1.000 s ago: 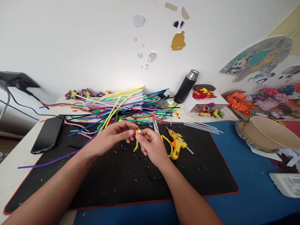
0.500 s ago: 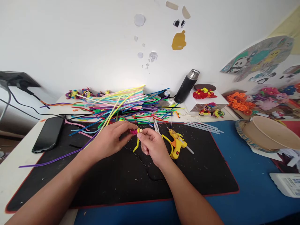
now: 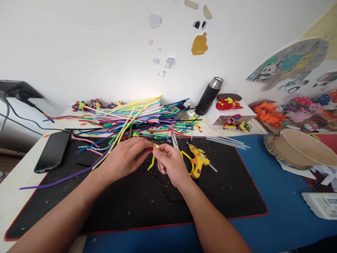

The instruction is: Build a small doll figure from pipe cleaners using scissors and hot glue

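Between my fingertips is a small pipe-cleaner figure [image 3: 150,148], magenta on its left part and yellow on its right, with a pale bead-like bit at the right end. A yellow pipe-cleaner strand [image 3: 151,163] dangles from it over the mat. My left hand [image 3: 128,154] pinches the magenta part, thumb below and fingers above. My right hand [image 3: 170,161] grips the yellow end between thumb and index finger, its other fingers curled. Right of that hand lie yellow-handled scissors [image 3: 175,141], partly hidden, and a yellow glue gun [image 3: 199,162].
A heap of colourful pipe cleaners [image 3: 137,116] spreads along the wall. A phone [image 3: 52,151] lies left on the black mat's [image 3: 126,207] edge. Clear glue sticks [image 3: 228,141], a black thermos [image 3: 209,96] and a white box [image 3: 234,117] stand or lie to the right. Power cables run at left.
The whole view has shifted very slightly. Both hands keep hold of the figure in nearly the same place, and the dangling strand has swung a little left.
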A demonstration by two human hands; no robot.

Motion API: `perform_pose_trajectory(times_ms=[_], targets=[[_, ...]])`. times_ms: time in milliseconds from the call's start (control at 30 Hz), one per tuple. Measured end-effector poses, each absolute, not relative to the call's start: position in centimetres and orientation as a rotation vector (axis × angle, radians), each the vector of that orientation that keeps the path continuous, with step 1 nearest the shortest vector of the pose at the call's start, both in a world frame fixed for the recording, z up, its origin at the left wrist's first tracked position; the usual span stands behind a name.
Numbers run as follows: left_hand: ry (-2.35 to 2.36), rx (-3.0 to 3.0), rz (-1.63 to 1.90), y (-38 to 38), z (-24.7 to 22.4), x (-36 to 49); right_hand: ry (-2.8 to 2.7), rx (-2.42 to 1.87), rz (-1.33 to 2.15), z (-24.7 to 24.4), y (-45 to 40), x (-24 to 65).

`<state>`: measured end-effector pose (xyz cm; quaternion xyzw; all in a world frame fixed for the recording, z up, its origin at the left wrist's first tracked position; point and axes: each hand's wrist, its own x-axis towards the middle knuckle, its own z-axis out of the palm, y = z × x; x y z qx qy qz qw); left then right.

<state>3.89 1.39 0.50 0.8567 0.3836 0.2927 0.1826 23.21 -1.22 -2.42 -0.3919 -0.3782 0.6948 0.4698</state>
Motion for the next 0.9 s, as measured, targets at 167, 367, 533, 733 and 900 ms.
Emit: perform_pose_trajectory(times_ms=[167,367,533,733,900], targets=[[1.075,2.481,0.821,1.35,0.29,4.05,-0.913,-0.957,1.703,-2.49,-1.24,23.10],[1.140,2.439,0.808,1.13,0.27,4.52,-0.914,-0.972,1.703,-2.49,-1.28,23.00],[1.169,2.420,0.860,1.17,-0.05,4.60,-0.943,-0.972,1.700,-2.56,-1.41,22.98],[1.195,2.394,0.872,1.21,-0.41,4.43,-0.956,-0.949,1.729,-2.67,-1.50,22.79],[1.214,2.379,0.887,1.23,-0.24,4.61,-0.956,-0.981,1.708,-2.61,-1.48,22.78]])
